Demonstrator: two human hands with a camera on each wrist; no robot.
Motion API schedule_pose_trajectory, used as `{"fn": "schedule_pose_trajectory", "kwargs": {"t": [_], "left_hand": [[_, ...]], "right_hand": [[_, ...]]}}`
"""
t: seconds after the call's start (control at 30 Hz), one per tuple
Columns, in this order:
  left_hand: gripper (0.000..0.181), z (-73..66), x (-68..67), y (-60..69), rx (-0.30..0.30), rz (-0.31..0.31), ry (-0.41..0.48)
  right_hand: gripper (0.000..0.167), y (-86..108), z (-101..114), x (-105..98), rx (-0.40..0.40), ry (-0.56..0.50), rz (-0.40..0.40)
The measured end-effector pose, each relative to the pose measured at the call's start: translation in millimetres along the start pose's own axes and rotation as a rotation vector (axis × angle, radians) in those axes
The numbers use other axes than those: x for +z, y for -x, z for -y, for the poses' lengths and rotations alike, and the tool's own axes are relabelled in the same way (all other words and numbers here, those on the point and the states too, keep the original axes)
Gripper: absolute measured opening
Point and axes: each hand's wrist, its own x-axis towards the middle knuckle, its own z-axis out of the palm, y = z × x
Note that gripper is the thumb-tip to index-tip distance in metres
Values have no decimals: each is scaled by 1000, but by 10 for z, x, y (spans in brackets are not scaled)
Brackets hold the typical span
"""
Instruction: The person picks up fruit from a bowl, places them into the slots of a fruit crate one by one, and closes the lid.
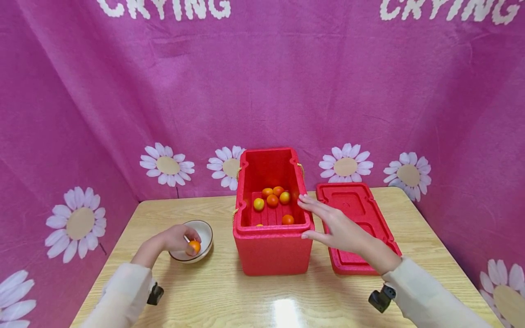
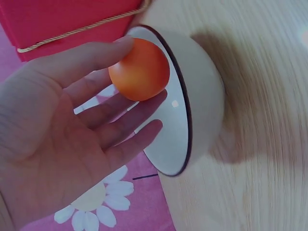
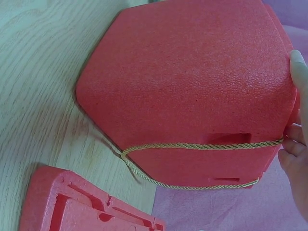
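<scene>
In the head view my left hand [image 1: 183,238] is inside the white, dark-rimmed bowl [image 1: 208,238] at the left. Thumb and fingers pinch a small, smooth orange tomato [image 2: 142,70], held over the bowl's opening in the left wrist view. At the middle of the table stands an open red foam box [image 1: 272,253] with several orange and yellow tomatoes [image 1: 272,201] on its ribbed floor. My right hand [image 1: 338,228] rests against the box's near right corner, its fingers extended along the rim; the right wrist view shows the thumb [image 3: 299,72] touching the edge.
The red lid [image 1: 352,207] lies on the wooden table [image 1: 205,296] right of the box. Gold cord [image 3: 202,146] runs along the box's side. A magenta cloth [image 1: 262,91] with daisies hangs behind and at both sides.
</scene>
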Motion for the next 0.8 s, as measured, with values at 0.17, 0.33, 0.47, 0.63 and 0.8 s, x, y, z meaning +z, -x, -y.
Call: {"fn": "schedule_pose_trajectory", "kwargs": {"t": [0.17, 0.33, 0.47, 0.63, 0.8], "left_hand": [[27, -91, 16, 33, 9, -17, 14], [25, -183, 11, 64, 27, -38, -3], [24, -258, -14, 83, 36, -49, 3], [24, -365, -46, 119, 22, -49, 19], [24, -475, -67, 149, -21, -44, 23]], "right_hand": [[77, 1, 2, -1, -8, 4, -5], [77, 1, 0, 8, -8, 6, -5], [77, 2, 1, 10, -11, 3, -8], [78, 7, 1, 11, -10, -2, -7], [78, 4, 0, 9, -7, -3, -2]]}}
